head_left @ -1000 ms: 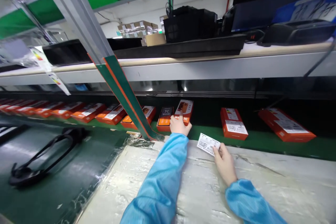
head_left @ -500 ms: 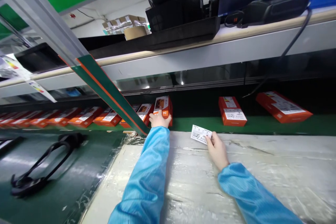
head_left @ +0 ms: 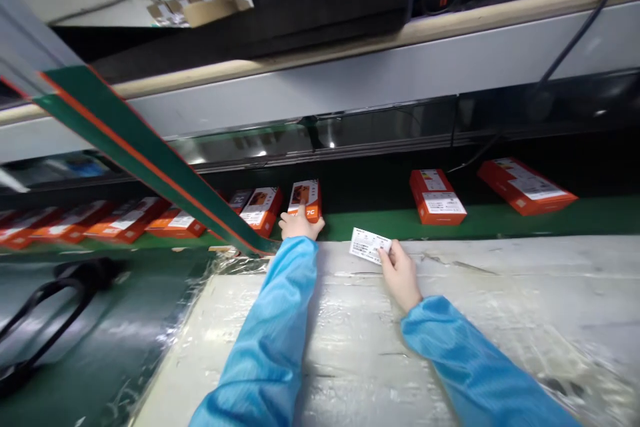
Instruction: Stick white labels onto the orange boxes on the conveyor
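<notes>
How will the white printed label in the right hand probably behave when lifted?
The white printed label is probably light, since the right hand pinches only one end. It seems fairly stiff, as its free end does not visibly droop. Looking thin, it might bend if pushed.

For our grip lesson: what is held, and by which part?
Right hand: white rectangular printed label, by its right end. Left hand: on the near end of an orange rectangular box; grip unclear.

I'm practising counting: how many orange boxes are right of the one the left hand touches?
2. The first orange box lies beyond the right hand and its white card; the second orange box is farther right. More could be hidden past the picture's edge.
</notes>
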Demonstrator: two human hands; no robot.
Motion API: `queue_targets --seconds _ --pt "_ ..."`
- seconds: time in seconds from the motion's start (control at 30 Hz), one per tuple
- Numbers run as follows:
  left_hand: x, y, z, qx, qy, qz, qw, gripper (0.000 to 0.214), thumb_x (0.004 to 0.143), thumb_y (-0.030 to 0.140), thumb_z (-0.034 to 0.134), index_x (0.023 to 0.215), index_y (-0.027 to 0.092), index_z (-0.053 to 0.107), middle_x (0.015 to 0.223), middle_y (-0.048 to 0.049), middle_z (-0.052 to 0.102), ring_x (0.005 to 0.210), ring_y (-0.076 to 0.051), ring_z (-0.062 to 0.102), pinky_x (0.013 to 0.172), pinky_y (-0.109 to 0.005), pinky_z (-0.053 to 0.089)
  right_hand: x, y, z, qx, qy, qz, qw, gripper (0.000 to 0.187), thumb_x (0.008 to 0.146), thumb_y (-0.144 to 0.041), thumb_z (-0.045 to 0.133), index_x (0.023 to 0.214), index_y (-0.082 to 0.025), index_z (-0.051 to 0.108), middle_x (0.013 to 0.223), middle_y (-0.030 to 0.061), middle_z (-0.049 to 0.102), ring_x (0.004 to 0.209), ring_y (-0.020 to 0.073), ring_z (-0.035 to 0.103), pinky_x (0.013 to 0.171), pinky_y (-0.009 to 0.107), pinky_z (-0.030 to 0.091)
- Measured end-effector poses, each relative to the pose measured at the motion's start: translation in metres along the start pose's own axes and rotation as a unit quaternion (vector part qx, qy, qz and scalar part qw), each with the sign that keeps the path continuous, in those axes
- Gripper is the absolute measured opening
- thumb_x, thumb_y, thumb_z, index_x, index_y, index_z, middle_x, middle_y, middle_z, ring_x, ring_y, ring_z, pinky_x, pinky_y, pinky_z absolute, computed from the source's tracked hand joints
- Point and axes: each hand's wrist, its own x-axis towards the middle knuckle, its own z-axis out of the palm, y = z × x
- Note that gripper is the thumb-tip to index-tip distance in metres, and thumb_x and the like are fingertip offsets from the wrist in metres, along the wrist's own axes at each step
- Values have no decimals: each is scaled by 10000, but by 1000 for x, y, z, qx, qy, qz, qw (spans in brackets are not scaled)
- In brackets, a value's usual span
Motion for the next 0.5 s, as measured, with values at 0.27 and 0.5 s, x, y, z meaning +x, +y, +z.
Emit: queue_targets --seconds 0.27,0.5 --pt "-14 22 3 11 22 67 997 753 758 554 644 1408 271 392 1126 -182 396 986 -377 473 753 -473 439 2 -8 1 7 29 -7 1000 257 944 -454 452 859 -212 462 850 39 620 775 237 598 633 272 446" --pt "-49 58 1 -23 81 262 962 571 848 472 581 1368 261 473 1370 -136 333 1262 -407 290 1016 -560 352 10 -4 -9 57 106 1 993 246 962 -464 437 941 -222 472 948 48 633 837 235 614 720 312 511"
